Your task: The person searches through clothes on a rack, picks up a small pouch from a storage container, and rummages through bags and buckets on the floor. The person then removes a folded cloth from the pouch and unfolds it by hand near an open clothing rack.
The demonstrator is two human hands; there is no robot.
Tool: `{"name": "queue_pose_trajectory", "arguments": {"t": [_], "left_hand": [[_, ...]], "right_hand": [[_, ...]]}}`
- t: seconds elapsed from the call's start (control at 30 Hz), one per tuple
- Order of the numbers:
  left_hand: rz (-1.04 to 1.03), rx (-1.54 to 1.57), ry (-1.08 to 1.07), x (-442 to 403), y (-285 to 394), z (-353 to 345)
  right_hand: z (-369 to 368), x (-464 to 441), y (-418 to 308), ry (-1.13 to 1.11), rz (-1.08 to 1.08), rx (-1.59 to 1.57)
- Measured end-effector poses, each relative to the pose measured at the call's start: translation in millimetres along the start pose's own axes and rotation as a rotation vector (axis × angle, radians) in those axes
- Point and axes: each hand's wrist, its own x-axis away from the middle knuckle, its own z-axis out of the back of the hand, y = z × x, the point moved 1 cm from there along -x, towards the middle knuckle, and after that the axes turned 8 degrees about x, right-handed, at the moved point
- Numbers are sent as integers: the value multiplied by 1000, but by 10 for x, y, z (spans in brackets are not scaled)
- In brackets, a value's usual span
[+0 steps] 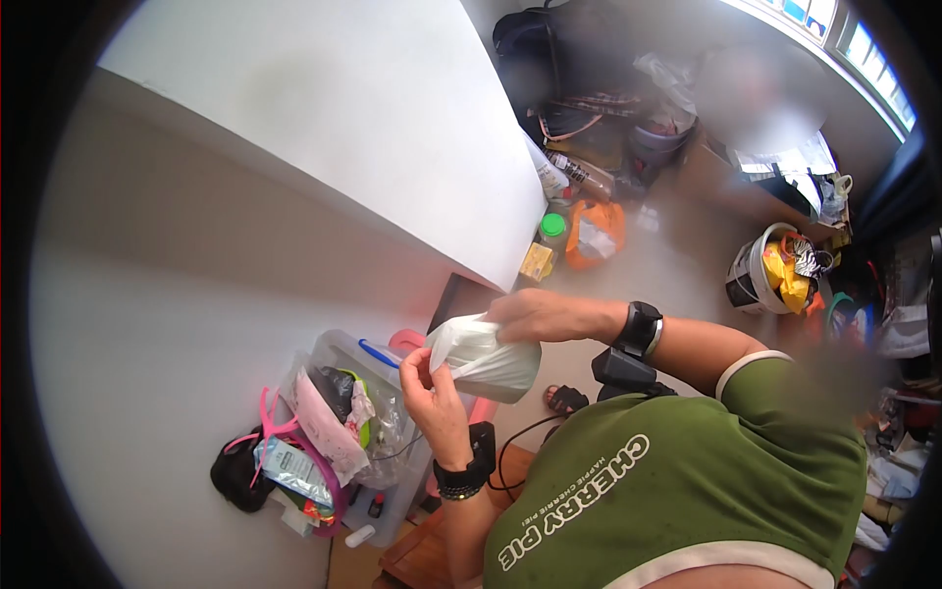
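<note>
A white, thin plastic bag is held up in front of my torso, filled out by something I cannot make out. With thumb and fingers pinched, my left hand grips the bag's gathered edge on the left. My right hand is closed on the bag's upper part, and some of its fingertips are hidden by the plastic. Just below and left of my left hand stands a clear plastic bin with bags and small items. A blue handle shows at its back.
A pink headband and black bundle lie at the bin's left. A white cabinet juts out above. Beyond are a green-lidded jar, an orange bag and a filled white bucket. A wooden piece sits below.
</note>
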Motion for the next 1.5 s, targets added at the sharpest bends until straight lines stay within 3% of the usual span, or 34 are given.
{"name": "queue_pose_trajectory", "arguments": {"t": [0.13,0.37,0.43,0.57,0.67,0.77,0.9,1.0,1.1,1.33,1.43,1.5], "left_hand": [[-106,-173,-9,-1,5,25],[-371,-178,-116,37,-9,-71],[-493,-207,-212,29,-19,-150],[-263,2,-551,76,-7,-19],[68,352,-557,89,-215,46],[91,429,-507,127,-206,28],[82,245,-419,144,-360,48],[218,494,-187,147,-413,126],[148,736,37,153,-357,214],[178,677,-1,154,-354,291],[321,529,-99,192,-349,357],[237,587,-16,210,-385,320]], "right_hand": [[27,55,-57,-70,-32,-169],[-110,25,34,-34,273,567],[-144,26,83,-81,328,585],[-130,54,6,-163,279,685],[-97,39,-45,-179,278,660],[-105,26,-85,-211,248,661],[-160,15,-186,-165,246,617],[-131,49,-145,-38,328,514],[-65,75,-21,52,383,521],[-131,93,40,237,310,515],[-138,75,5,337,285,509],[-157,76,-93,407,219,489]]}}
